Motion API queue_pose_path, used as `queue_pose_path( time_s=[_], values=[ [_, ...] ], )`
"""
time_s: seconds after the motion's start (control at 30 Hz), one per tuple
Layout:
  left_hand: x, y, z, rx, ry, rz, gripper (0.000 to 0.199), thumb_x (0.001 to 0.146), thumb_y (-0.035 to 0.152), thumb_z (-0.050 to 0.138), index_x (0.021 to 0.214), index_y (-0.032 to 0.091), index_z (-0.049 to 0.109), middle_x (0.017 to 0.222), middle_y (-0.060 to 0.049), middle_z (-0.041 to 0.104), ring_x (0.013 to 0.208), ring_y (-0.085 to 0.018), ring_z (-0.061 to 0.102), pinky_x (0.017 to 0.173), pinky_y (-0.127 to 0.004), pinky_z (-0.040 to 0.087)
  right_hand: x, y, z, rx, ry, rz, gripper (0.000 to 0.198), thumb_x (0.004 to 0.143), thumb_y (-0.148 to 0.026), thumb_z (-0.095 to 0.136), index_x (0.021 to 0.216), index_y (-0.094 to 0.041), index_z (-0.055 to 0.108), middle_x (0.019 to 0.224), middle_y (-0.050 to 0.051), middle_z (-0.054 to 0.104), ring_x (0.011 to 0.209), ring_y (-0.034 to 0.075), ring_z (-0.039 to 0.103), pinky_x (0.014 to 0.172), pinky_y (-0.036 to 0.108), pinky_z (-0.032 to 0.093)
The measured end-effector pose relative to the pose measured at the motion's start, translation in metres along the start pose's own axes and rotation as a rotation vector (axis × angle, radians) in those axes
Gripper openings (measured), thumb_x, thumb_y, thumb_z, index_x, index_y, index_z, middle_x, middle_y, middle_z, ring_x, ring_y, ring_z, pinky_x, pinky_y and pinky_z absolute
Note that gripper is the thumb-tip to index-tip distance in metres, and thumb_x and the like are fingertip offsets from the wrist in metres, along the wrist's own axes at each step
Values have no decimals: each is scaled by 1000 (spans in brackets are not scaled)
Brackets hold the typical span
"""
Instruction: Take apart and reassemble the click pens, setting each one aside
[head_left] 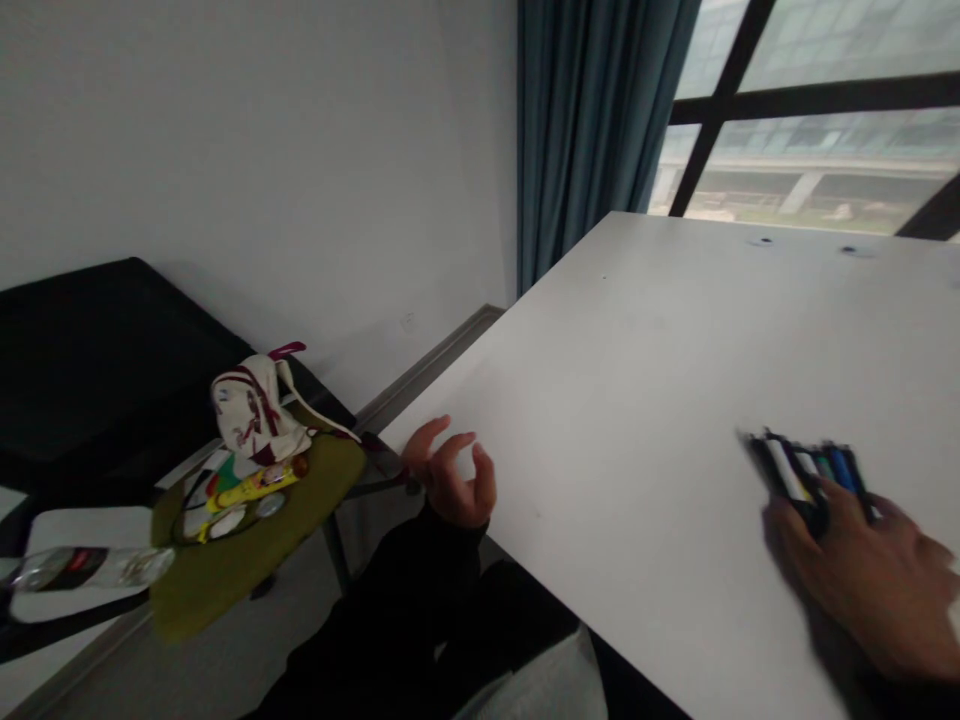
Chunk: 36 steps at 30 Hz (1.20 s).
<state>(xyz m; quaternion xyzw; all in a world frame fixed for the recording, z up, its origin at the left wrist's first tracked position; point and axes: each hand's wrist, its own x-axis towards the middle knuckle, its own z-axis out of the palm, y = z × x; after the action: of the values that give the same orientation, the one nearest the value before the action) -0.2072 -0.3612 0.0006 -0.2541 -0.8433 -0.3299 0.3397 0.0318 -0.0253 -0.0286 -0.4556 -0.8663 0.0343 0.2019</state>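
Observation:
My right hand (862,575) is closed around a row of pens (795,470) above the right part of the white table (637,400). The pens lie side by side, with white, green, blue and black ones showing, and their ends point away from me. Motion blurs the hand a little. At the table's left edge, my left hand (454,475) holds nothing, its fingers loosely bent and apart. Nearest to it are the table edge and the chair on the left.
A chair with an olive seat (330,480) carries a small white bag (259,410), a yellow tube-like item (259,483) and other small things. A clear bottle (94,568) lies left of them. Behind stand a blue curtain (592,120) and a window. Two cable holes mark the table's far edge.

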Motion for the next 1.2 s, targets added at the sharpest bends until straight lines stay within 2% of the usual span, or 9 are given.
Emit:
queue_pose_path(
  time_s=[0.07,0.17,0.33,0.47,0.6,0.73,0.9,1.1,1.2],
  values=[
    [6,61,23,-280,-188,298,26,92,17,51,117,24,50,129,-15,58,129,-28,52,107,-53,45,-3,-20,-11,-91,-48,-1,68,87,-63,43,135,-18,59,129,30,53,111,53,54,85,66,42],
    [0,141,63,-521,-708,684,38,96,29,49,132,18,48,140,-16,56,133,-24,51,112,-40,44,-4,-40,-19,-78,-89,-4,61,91,-54,47,139,-16,55,136,27,50,114,46,54,89,60,44],
    [-14,199,119,-403,-1061,876,102,87,76,44,155,3,22,163,-28,18,153,-40,12,123,-57,15,2,-19,-24,75,-126,-19,65,90,-58,53,142,-18,53,143,23,45,124,41,48,101,56,40],
    [-5,204,138,-377,-1115,934,101,88,79,33,159,10,14,165,-22,14,154,-35,8,124,-55,9,11,32,-32,254,-195,-203,59,95,-53,50,140,-17,55,142,19,49,129,34,46,108,50,39],
    [2,214,153,-360,-1101,935,108,80,86,38,159,15,18,166,-21,6,154,-37,5,123,-57,9,20,63,-32,157,-164,-257,55,98,-49,46,143,-18,53,145,17,50,128,33,46,107,50,39],
    [4,230,171,-377,-1074,945,114,76,89,39,159,13,17,166,-21,11,154,-38,8,122,-60,8,23,59,-30,36,-191,-331,55,101,-40,42,152,-20,41,156,14,42,136,34,41,106,52,38],
    [9,240,182,-372,-1029,946,82,94,68,36,155,14,30,164,-16,26,154,-34,15,122,-58,12,22,54,-31,24,-220,-344,52,101,-32,40,151,-19,43,159,11,40,140,31,40,109,50,35],
    [14,241,188,-343,-1008,1027,71,98,48,40,155,9,26,164,-18,24,154,-31,16,124,-55,7,26,60,-32,82,-233,-391,53,99,-32,44,150,-17,44,157,14,42,140,31,42,111,50,35],
    [18,242,192,-361,-1009,1089,82,96,63,35,156,8,24,163,-20,25,154,-32,16,124,-56,2,29,61,-30,109,-258,-444,56,100,-31,42,153,-12,38,159,16,38,144,28,39,114,48,34]
  ],
)
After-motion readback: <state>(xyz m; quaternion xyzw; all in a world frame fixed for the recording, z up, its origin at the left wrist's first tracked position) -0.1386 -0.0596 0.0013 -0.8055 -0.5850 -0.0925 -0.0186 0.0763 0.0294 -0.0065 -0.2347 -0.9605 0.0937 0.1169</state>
